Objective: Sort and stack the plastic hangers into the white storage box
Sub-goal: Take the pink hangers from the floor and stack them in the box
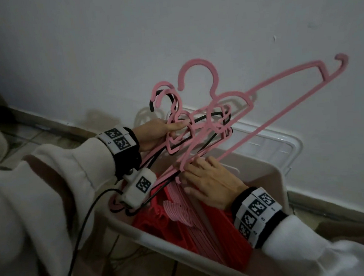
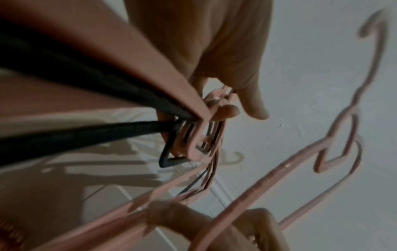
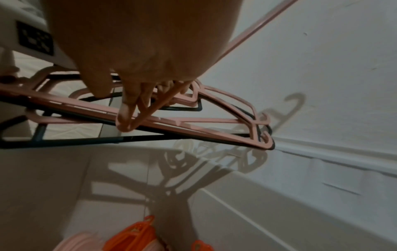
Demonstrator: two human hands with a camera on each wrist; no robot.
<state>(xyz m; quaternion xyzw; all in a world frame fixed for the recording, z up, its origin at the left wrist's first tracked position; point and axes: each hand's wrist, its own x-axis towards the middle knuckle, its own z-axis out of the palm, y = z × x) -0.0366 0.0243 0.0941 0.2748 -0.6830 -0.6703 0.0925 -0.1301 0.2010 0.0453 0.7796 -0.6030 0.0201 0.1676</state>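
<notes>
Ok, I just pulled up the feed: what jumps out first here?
A tangle of pink hangers, with a black hanger caught among them, is held up against the pale wall above the white storage box. The left hand grips the bunch near the hooks; the right hand pinches one pink hanger's end. Red hangers already lie stacked inside the box.

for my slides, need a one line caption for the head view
Both hands lift tangled pink hangers above the white storage box of red hangers.

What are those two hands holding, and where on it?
Left hand grips the bunched pink and black plastic hangers just below their hooks; right hand pinches one pink hanger's lower corner.
</notes>
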